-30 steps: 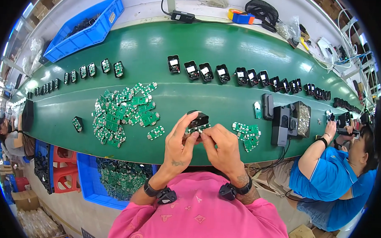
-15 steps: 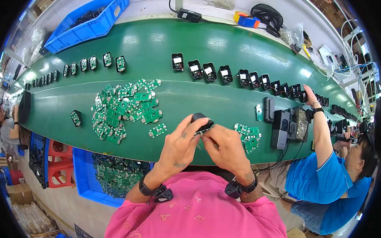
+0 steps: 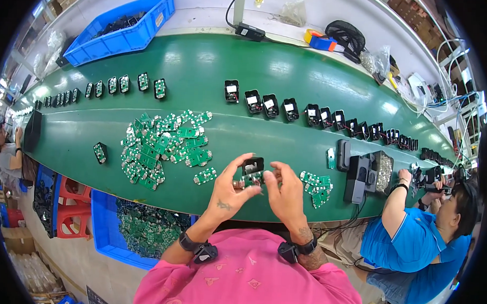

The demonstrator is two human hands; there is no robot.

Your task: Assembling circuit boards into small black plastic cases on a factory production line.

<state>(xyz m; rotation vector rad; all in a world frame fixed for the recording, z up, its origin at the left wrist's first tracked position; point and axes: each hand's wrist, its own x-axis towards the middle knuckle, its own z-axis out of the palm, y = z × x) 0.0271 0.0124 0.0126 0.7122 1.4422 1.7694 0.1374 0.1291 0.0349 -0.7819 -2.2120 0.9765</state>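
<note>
Item: black plastic housing point(image 3: 252, 165), lower centre of frame, held above the near edge of the green conveyor belt point(image 3: 203, 70). Left hand point(image 3: 228, 191) and right hand point(image 3: 285, 192) both pinch it, with a small green circuit board point(image 3: 251, 179) pressed at its underside (seating not clear).

Change: a second ago the pair sat slightly higher between the fingers; now the hands are closer together, so fitting seems under way.

Nearby: loose circuit board pile point(image 3: 163, 146) left of centre; row of finished housings point(image 3: 266, 104) above.

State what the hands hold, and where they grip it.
A small black housing with a green circuit board, pinched at its sides between the left hand and right hand fingertips.
</note>
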